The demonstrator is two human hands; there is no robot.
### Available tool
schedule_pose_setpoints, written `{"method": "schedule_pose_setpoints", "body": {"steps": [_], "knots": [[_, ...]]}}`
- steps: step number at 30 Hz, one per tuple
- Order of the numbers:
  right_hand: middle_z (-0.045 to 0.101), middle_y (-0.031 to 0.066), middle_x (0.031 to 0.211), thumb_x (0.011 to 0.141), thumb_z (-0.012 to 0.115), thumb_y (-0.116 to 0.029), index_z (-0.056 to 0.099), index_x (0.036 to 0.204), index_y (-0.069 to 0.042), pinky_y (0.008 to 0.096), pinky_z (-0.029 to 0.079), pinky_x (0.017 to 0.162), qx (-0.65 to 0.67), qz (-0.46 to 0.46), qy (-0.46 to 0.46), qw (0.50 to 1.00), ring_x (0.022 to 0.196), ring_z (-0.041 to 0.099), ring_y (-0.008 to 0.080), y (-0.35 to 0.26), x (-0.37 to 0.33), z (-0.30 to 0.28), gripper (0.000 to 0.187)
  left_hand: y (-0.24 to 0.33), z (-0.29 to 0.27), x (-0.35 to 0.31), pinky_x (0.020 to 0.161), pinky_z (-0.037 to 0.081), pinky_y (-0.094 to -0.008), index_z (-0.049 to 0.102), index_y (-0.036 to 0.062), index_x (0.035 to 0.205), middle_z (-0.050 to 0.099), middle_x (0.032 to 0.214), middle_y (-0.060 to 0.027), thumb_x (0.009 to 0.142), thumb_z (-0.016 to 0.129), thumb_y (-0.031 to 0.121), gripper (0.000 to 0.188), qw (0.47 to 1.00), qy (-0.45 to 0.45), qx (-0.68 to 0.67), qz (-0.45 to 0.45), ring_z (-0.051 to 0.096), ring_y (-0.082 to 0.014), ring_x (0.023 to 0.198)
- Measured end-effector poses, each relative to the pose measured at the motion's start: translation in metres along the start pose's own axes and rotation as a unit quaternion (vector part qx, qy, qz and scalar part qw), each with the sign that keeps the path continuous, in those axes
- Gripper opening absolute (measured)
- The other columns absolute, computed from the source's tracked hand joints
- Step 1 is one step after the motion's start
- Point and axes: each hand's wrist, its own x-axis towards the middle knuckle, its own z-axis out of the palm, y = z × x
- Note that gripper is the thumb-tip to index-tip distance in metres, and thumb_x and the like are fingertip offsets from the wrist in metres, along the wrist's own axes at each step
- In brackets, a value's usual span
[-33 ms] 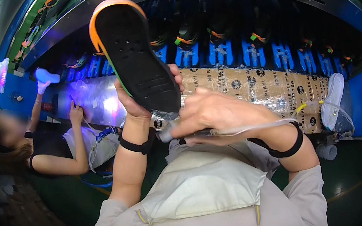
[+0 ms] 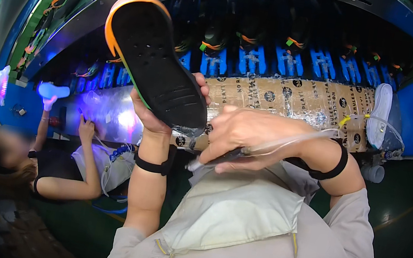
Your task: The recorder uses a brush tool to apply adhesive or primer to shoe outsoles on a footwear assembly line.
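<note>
My left hand (image 2: 150, 115) grips a shoe upper (image 2: 149, 49) by its lower end, thumb on one side and fingertips on the other. The shoe's black underside faces me, with small holes, several grooves and an orange-and-green rim. Close to its lower end, my right hand (image 2: 243, 135) is closed around a dark-handled brush (image 2: 229, 155) with a pale, blurred tip. From the handle a clear tube (image 2: 291, 142) runs back along my right forearm. The tip is below the shoe, apart from it.
A cardboard-covered bench (image 2: 297, 103) lies ahead, with a white shoe sole (image 2: 379, 116) at its right end. Behind it, blue holders (image 2: 290, 61) carry dark shoes under a metal ledge. At left, a co-worker (image 2: 65, 169) holds a pale sole (image 2: 54, 90) under violet light.
My right hand and the brush have shifted slightly, with the tip now lower and farther from the shoe's end. The shoe has moved up a little. The co-worker's sole has dropped slightly.
</note>
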Motion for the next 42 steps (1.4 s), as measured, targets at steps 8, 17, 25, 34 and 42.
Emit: {"method": "schedule_pose_setpoints", "body": {"steps": [8, 17, 25, 34, 42], "knots": [[0.075, 0.0092, 0.096, 0.093, 0.077, -0.02, 0.077, 0.119, -0.01, 0.0412, 0.049, 0.087, -0.091, 0.03, 0.018, 0.995, 0.091, 0.069, 0.0275, 0.001, -0.001, -0.005, 0.028, 0.019, 0.005, 0.014, 0.097, 0.057, -0.0541, 0.042, 0.0021, 0.153, 0.059, 0.13, -0.0336, 0.09, 0.048, 0.08, 0.1, 0.996, -0.018, 0.073, -0.048, 0.067, -0.0437, 0.111], [0.073, 0.0117, 0.097, 0.09, 0.076, -0.016, 0.075, 0.118, -0.008, 0.0438, 0.05, 0.087, -0.052, 0.041, 0.034, 0.997, 0.095, 0.068, 0.0327, -0.003, -0.002, -0.012, 0.03, 0.03, 0.002, 0.026, 0.094, 0.061, -0.0468, 0.052, -0.0106, 0.141, 0.069, 0.121, -0.03, 0.106, 0.036, 0.043, 0.066, 0.971, 0.035, 0.202, -0.125, 0.074, -0.0382, 0.104], [0.068, 0.0071, 0.09, 0.087, 0.069, -0.013, 0.076, 0.115, -0.012, 0.0413, 0.045, 0.089, -0.105, 0.065, 0.014, 0.992, 0.097, 0.066, 0.0278, -0.003, -0.002, -0.01, 0.029, 0.037, 0.003, 0.041, 0.093, 0.061, -0.0359, 0.061, -0.0051, 0.136, 0.073, 0.121, -0.0186, 0.109, 0.046, 0.03, 0.047, 0.954, 0.029, 0.209, -0.215, 0.075, -0.0243, 0.104], [0.076, 0.0101, 0.099, 0.09, 0.078, -0.019, 0.078, 0.113, -0.009, 0.0411, 0.052, 0.088, -0.046, 0.052, 0.026, 0.997, 0.095, 0.07, 0.028, 0.0, -0.007, -0.007, 0.025, 0.033, 0.003, 0.032, 0.088, 0.062, -0.0372, 0.06, -0.0034, 0.138, 0.074, 0.118, -0.017, 0.109, 0.042, 0.033, 0.05, 0.965, 0.077, 0.154, -0.196, 0.075, -0.0249, 0.097], [0.075, 0.0141, 0.101, 0.091, 0.078, -0.01, 0.075, 0.122, -0.007, 0.0364, 0.056, 0.079, -0.096, 0.072, 0.279, 0.953, 0.086, 0.07, 0.0244, 0.019, 0.009, 0.048, 0.031, -0.018, -0.017, 0.008, 0.102, 0.053, -0.0545, 0.05, 0.0116, 0.15, 0.056, 0.137, -0.0247, 0.093, 0.059, 0.067, 0.079, 0.997, -0.005, -0.074, -0.008, 0.059, -0.0385, 0.12]]}}
